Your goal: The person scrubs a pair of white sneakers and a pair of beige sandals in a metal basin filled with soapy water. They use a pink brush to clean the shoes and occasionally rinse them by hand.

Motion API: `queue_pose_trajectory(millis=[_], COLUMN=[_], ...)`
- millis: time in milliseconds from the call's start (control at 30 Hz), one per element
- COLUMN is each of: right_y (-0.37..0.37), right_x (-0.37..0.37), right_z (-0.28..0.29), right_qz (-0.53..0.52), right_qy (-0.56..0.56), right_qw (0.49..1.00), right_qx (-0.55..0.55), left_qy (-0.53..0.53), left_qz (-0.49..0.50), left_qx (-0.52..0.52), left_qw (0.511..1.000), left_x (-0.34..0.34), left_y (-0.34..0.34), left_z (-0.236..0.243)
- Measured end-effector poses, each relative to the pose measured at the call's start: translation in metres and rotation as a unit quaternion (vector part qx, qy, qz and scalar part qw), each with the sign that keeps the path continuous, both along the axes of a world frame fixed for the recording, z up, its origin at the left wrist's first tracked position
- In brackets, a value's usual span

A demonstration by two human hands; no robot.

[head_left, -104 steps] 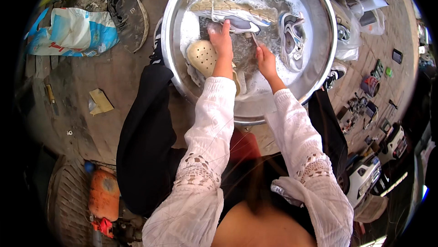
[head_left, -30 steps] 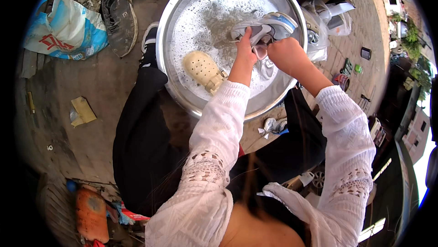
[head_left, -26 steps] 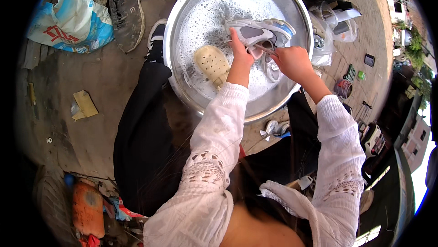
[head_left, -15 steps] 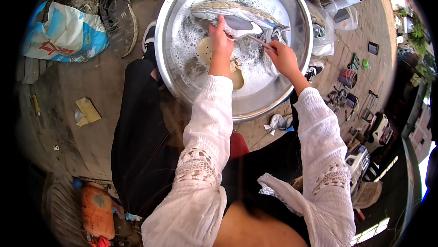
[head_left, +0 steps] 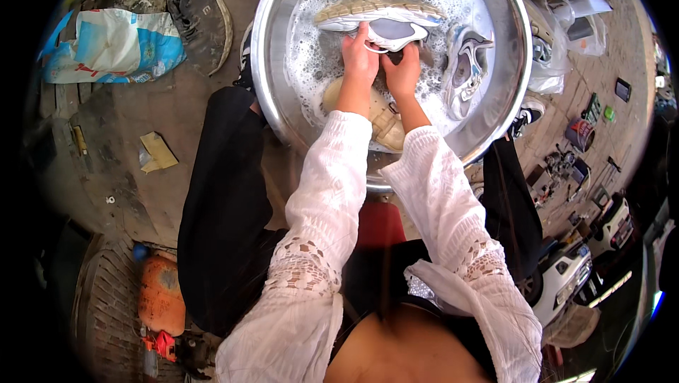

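A wide steel basin (head_left: pixel 263 65) of sudsy water sits between my legs. My left hand (head_left: pixel 359 63) is closed on a grey-and-white sneaker (head_left: pixel 395 28), held on its side with the beige sole upward. My right hand (head_left: pixel 402 72) is curled beside it, against the sneaker's lower side; what its fingers grip is hidden. Below both hands a cream clog (head_left: pixel 385 123) lies in the water, partly covered by my left hand and arm. Another grey-and-white sneaker (head_left: pixel 463 72) lies in the suds at the basin's right.
Left on the ground are a blue-and-white bag (head_left: pixel 117 47), a dark worn shoe (head_left: pixel 199 19) and an orange container (head_left: pixel 159 294). At right lie plastic bags (head_left: pixel 580 29), a bucket (head_left: pixel 580 132), scattered tools (head_left: pixel 559 174) and parked white cars (head_left: pixel 562 284).
My right hand has moved left, closer to my left hand, and the thin handle it held no longer shows. The held sneaker has shifted slightly right in view.
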State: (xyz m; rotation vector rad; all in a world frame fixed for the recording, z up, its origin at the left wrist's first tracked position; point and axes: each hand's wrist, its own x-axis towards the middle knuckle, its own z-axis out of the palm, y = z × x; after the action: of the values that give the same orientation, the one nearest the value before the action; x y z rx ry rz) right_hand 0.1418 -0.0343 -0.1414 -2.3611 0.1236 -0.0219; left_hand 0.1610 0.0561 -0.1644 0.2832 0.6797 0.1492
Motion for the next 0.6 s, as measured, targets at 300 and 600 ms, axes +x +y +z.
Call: queue_pose_trajectory(millis=[300, 600], right_y=[-0.007, -0.050], right_x=[-0.004, -0.029], right_z=[0.027, 0.030], right_qz=[-0.058, 0.020], right_qy=[0.227, 0.002], right_qw=[0.936, 0.998], right_qx=[0.262, -0.061], left_qy=[0.053, -0.001], left_qz=[-0.044, -0.066], left_qx=[0.115, 0.129], left_qw=[0.991, 0.989], left_x=[0.003, 0.003], left_y=[-0.008, 0.006], left_z=[0.006, -0.010])
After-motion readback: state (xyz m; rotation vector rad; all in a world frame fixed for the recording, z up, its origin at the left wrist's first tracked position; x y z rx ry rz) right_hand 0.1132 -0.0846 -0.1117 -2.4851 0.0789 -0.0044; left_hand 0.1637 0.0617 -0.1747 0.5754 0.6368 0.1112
